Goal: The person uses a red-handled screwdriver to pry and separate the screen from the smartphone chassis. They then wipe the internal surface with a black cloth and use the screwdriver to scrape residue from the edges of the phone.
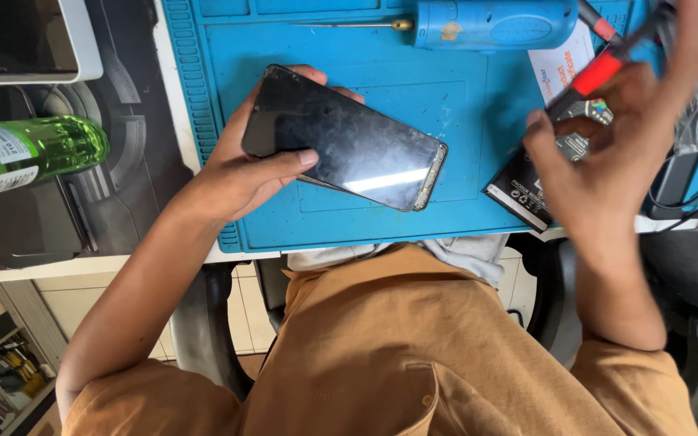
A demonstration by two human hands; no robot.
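Observation:
My left hand (244, 173) grips a black smartphone (345, 141) with a scratched, chipped screen, holding it tilted just above the blue work mat (478, 97). The thumb lies across the phone's lower left corner. My right hand (607, 153), blurred by motion, is raised over the mat's right side and holds red and black test probes (599, 74) between its fingers. Under that hand lies a black phone battery (527, 190) with a white label.
A blue handheld tool (494, 23) with a metal tip lies at the mat's top edge. A green bottle (26, 153) rests on its side at the left. A white-framed device (26, 40) is at the top left. Black cables (688, 198) trail at the right edge.

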